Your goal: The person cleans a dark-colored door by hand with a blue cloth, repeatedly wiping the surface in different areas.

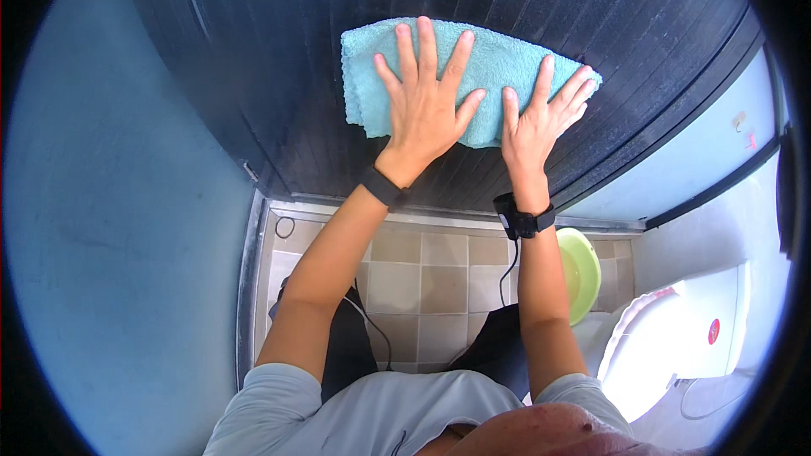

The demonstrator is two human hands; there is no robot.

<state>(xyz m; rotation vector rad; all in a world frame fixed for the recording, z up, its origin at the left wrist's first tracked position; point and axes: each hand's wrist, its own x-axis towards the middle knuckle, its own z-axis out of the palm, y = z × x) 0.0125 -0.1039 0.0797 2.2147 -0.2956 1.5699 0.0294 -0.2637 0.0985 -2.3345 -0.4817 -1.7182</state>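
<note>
Fluffy terry cloth [494, 59], grooved dark panel [287, 84] with faint sheen, smooth plastic basin [579, 274], ceramic-looking floor tiles [443, 287]

From my end, I'm seeing a bathrm: glossy white toilet w/ tank [655, 359], beige-and-white square floor tiles [443, 287], lime-green round plastic basin [583, 274] nr the toilet.

I hold a cloth [494, 67] to the door [279, 59]: left hand [422, 118], 12 o'clock; right hand [534, 131], 2 o'clock.
</note>
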